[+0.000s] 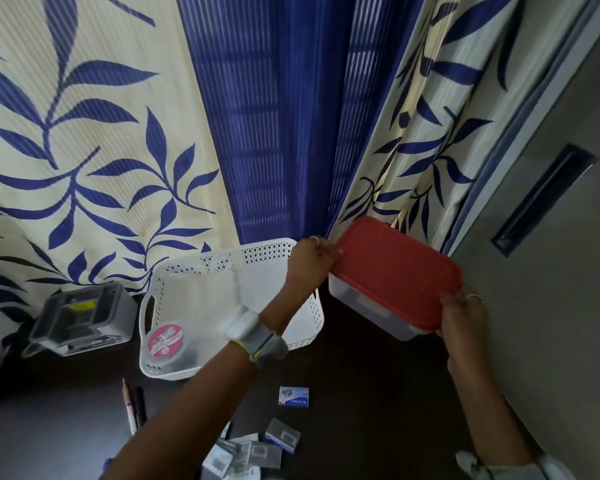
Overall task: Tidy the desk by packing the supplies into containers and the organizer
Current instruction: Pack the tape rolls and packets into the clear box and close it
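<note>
At the far right of the dark bench (pixel 354 375), a clear plastic container with a red lid (pixel 394 271) is held at opposite edges: left hand (pixel 310 259) fingers curl on its far-left corner, right hand (pixel 463 315) fingers grip its near edge. Just left sits a white perforated plastic basket (pixel 201 271) holding a round pink-labelled tub (pixel 164 340). Small stationery boxes (pixel 250 452) lie nearer.

hands (pixel 312 259) gripping container (pixel 368 308) (red lid (pixel 392 271)), basket (pixel 201 289)

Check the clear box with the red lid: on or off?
On: the red lid covers the clear box; both hands grip its corners.
</note>
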Action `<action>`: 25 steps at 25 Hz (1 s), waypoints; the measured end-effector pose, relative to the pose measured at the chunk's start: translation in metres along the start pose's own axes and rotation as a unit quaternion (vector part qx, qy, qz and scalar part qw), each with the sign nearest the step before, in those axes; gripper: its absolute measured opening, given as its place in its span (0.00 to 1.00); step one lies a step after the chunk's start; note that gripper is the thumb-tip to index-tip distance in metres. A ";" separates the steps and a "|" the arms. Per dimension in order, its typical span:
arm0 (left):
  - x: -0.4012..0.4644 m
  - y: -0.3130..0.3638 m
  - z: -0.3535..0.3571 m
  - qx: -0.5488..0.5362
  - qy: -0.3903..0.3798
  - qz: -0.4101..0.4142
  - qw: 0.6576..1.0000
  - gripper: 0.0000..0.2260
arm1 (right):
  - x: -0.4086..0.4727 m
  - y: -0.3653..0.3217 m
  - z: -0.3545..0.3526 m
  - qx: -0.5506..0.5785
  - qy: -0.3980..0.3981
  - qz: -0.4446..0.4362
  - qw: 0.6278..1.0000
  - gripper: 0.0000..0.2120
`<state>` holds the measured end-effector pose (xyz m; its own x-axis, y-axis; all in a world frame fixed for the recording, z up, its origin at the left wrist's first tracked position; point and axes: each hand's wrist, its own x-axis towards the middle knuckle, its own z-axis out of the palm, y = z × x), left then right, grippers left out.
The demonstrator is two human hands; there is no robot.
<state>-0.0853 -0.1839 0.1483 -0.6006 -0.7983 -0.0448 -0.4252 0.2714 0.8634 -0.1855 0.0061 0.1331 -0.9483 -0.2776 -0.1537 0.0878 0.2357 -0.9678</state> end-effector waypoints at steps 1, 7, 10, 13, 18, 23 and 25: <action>-0.017 -0.001 -0.002 -0.004 0.006 0.000 1.000 0.11 | -0.005 0.001 -0.008 -0.001 -0.011 -0.005 1.000 0.17; -0.119 -0.019 0.000 0.024 -0.015 -0.011 1.000 0.16 | -0.033 0.022 -0.047 -0.024 -0.067 0.003 0.997 0.19; -0.161 -0.043 0.010 0.054 -0.046 -0.033 0.997 0.20 | -0.048 0.040 -0.059 -0.069 -0.098 0.002 0.993 0.18; -0.192 -0.067 0.022 0.027 -0.068 -0.072 0.995 0.26 | -0.061 0.062 -0.068 -0.117 -0.132 0.014 0.984 0.18; -0.224 -0.092 0.034 0.003 -0.128 -0.110 0.986 0.28 | -0.077 0.091 -0.078 -0.152 -0.158 0.048 0.975 0.18; -0.235 -0.099 0.035 -0.048 -0.161 -0.129 0.977 0.30 | -0.083 0.105 -0.083 -0.172 -0.177 0.071 0.967 0.19; -0.236 -0.104 0.036 -0.058 -0.174 -0.131 0.974 0.32 | -0.085 0.105 -0.083 -0.210 -0.175 0.062 0.960 0.20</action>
<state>0.0767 -0.0040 0.0509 -0.6841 -0.5956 -0.4210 -0.5268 0.0044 0.8500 -0.1210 0.1321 0.0613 -0.7720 -0.5012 -0.3911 -0.0066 0.6214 -0.7834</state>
